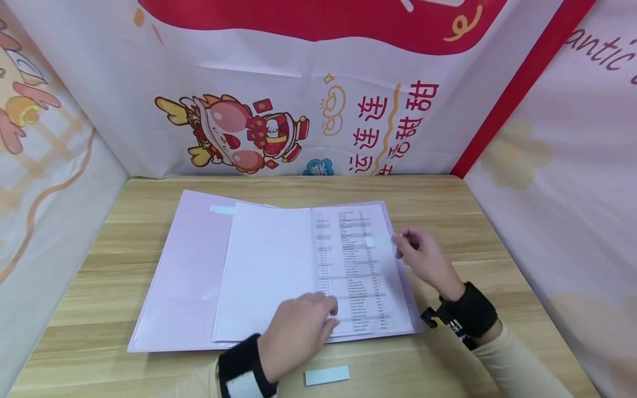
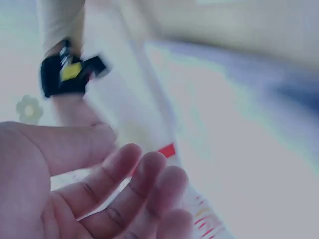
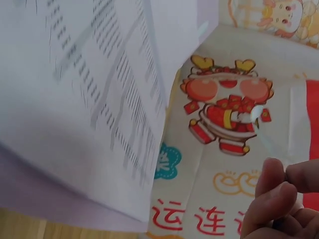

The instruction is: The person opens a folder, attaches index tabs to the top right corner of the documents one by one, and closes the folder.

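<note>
Pinching the outer end of a narrow pale blue translucent strip between thumb and fingertips, the right hand is at the right edge of the open lilac rectangular folder, towards its far right corner. Strip extends inward over the white printed page with grey-banded rows; cannot tell if it touches the paper. Left hand over the near edge of the pages, beside the fold; fingers loosely bent, thumb well apart, nothing held in the left wrist view, which is blurred. Blank white page lies left of the fold. Second pale blue strip on the folder's left cover, near its far edge, beside the blank page's far left corner. Small pale blue rectangular pad lies at the near edge of the wood-grain bench. Black fabric wristbands on both arms. White printed cloth stands behind the far edge.
</note>
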Tool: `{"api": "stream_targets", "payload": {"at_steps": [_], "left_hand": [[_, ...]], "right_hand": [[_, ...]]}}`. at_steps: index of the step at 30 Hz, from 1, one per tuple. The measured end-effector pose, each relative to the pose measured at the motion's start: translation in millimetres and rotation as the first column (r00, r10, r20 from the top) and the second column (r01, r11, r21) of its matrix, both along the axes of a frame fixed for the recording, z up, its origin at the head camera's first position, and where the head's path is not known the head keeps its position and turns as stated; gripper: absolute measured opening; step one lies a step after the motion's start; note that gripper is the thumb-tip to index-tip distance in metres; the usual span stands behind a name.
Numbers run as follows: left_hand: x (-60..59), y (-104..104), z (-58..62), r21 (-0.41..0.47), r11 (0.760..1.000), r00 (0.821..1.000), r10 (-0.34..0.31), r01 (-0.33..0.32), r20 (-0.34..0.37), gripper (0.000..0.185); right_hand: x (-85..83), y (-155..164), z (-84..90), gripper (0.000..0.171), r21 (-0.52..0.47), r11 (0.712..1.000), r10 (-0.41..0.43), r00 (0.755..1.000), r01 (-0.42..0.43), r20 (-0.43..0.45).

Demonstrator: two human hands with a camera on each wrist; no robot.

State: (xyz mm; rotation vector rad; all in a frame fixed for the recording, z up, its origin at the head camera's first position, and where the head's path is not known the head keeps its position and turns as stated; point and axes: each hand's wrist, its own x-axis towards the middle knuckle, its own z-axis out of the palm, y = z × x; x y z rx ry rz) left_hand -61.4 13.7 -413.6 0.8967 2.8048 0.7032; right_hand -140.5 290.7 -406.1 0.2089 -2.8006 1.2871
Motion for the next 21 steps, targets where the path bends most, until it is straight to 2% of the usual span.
{"api": "stream_targets", "payload": {"at_steps": [2,5,9,14,21], "left_hand": [[-14.5,2,13.8,0.020,1.000,1.000,0.008,-0.008,-0.023,0.010],[-39.5,8,28.0,0.031,0.999,0.997,0.025,-0.023,-0.070,0.010],[-76.5,19,36.1,0.014,0.999,0.992,0.049,-0.048,-0.115,0.012],[-118.9,35,34.8,-0.031,0.998,0.989,0.054,-0.058,-0.136,0.019],[-164.9,58,17.6,-0.137,0.989,0.990,0.030,-0.049,-0.135,0.036]], "right_hand": [[-9.5,4,-1.2,0.028,-0.007,1.000,-0.014,1.000,0.014,-0.005],[-25.0,11,-2.8,0.031,-0.041,0.998,-0.036,0.999,0.037,0.018],[-45.9,18,-6.2,0.032,-0.109,0.992,-0.052,0.997,0.059,0.064],[-67.2,25,-11.0,0.031,-0.124,0.985,-0.105,0.986,0.121,0.126],[-90.7,29,-24.6,0.034,-0.115,0.977,-0.155,0.967,0.181,0.203]]}}
